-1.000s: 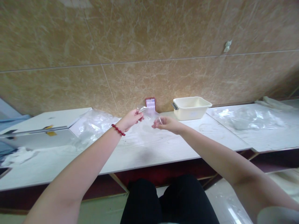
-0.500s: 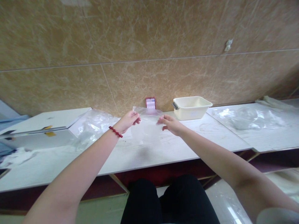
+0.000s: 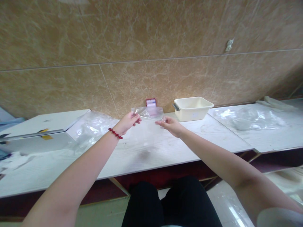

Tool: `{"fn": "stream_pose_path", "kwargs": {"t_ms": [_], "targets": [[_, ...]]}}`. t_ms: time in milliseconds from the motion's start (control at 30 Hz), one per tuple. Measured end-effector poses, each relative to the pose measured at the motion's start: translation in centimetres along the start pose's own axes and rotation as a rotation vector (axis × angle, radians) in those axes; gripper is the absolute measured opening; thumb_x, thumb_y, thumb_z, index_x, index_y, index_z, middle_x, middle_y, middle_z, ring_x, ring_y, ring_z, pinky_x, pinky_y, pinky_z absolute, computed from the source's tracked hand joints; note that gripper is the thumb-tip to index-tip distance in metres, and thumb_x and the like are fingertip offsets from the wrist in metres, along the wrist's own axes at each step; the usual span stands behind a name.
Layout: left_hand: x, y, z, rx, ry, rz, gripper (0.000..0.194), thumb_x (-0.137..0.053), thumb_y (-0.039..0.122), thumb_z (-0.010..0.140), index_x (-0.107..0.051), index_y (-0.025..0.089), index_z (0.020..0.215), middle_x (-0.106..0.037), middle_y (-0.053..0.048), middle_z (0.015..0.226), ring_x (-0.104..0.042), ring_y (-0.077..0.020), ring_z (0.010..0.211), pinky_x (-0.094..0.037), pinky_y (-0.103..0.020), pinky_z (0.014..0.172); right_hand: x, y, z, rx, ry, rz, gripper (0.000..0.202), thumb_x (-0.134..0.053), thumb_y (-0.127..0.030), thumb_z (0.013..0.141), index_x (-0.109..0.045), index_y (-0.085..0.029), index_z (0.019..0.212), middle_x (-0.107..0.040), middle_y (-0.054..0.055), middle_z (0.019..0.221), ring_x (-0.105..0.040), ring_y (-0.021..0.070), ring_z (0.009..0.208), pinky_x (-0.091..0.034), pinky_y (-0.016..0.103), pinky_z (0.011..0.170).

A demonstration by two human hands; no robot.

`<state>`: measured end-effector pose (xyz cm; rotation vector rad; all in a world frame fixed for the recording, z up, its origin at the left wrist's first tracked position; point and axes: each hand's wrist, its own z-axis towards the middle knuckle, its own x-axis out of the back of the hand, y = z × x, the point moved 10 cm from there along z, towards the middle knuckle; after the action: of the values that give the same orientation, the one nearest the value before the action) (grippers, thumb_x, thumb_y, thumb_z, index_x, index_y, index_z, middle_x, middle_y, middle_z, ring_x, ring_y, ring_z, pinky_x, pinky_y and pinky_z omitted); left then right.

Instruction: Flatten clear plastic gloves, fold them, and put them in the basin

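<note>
A clear plastic bag point(image 3: 146, 127) hangs between my two hands over the white counter. My left hand point(image 3: 129, 122), below a red bead bracelet point(image 3: 115, 133) on the wrist, pinches the bag's upper left edge. At the upper right, my right hand point(image 3: 172, 125) has its thumb and fingers closed on the bag's edge. The bag is see-through, and its lower outline is hard to make out against the counter. Behind its top edge, a phone with a red case point(image 3: 151, 102) leans against the wall with its screen lit.
A cream plastic bin point(image 3: 193, 114) with a grey handle stands right of my hands. To the left is a white box point(image 3: 47, 126) with crumpled clear plastic point(image 3: 94, 127) beside it. More clear plastic point(image 3: 251, 119) lies on the counter point(image 3: 213, 134) at the right. A tiled wall closes off the back.
My right hand has closed on the bag's right edge and shifted slightly left. The bag's top now looks more gathered. My left hand keeps its pinch, and the view has shifted slightly.
</note>
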<state>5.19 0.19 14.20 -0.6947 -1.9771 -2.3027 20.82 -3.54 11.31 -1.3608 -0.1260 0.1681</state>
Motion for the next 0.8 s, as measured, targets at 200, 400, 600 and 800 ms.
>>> {"fn": "stream_pose_path", "kwargs": {"t_ms": [200, 400, 600, 800], "targets": [[-0.1, -0.5, 0.3, 0.002, -0.017, -0.002, 0.017, -0.049, 0.031, 0.072, -0.044, 0.015, 0.074, -0.053, 0.001, 0.068, -0.051, -0.0085, 0.061, -0.034, -0.022, 0.055, 0.3, -0.9, 0.1, 0.086, 0.008, 0.139, 0.035, -0.063, -0.037, 0.060, -0.034, -0.017, 0.060, -0.047, -0.006, 0.054, -0.050, 0.0065, 0.058, -0.034, 0.019, 0.053], [0.5, -1.2, 0.7, 0.034, 0.028, -0.030, 0.013, -0.048, 0.027, 0.073, -0.044, 0.015, 0.075, -0.053, 0.000, 0.068, -0.051, -0.0084, 0.061, -0.034, -0.021, 0.054, 0.0, -1.0, -0.2, 0.052, -0.065, 0.079, 0.031, -0.062, -0.035, 0.060, -0.037, -0.017, 0.062, -0.041, -0.009, 0.052, -0.040, 0.0027, 0.047, -0.036, 0.019, 0.051], [1.9, -2.0, 1.6, 0.045, 0.073, -0.052, 0.016, -0.051, 0.030, 0.071, -0.045, 0.016, 0.076, -0.053, 0.001, 0.069, -0.052, -0.0083, 0.063, -0.035, -0.022, 0.057, -0.1, -0.2, -0.6, -0.045, -0.202, -0.071, 0.030, -0.063, -0.031, 0.061, -0.044, -0.018, 0.079, -0.041, -0.009, 0.054, -0.038, 0.0035, 0.046, -0.040, 0.020, 0.048], [2.7, -1.8, 2.6, 0.022, 0.060, -0.046, 0.020, -0.054, 0.032, 0.067, -0.047, 0.017, 0.077, -0.053, 0.002, 0.069, -0.051, -0.0084, 0.063, -0.035, -0.022, 0.057, 1.3, -0.9, 0.6, -0.043, -0.238, -0.279, 0.048, -0.064, -0.029, 0.061, -0.043, -0.017, 0.103, -0.057, 0.000, 0.079, -0.052, 0.0088, 0.072, -0.041, 0.021, 0.064]]}}
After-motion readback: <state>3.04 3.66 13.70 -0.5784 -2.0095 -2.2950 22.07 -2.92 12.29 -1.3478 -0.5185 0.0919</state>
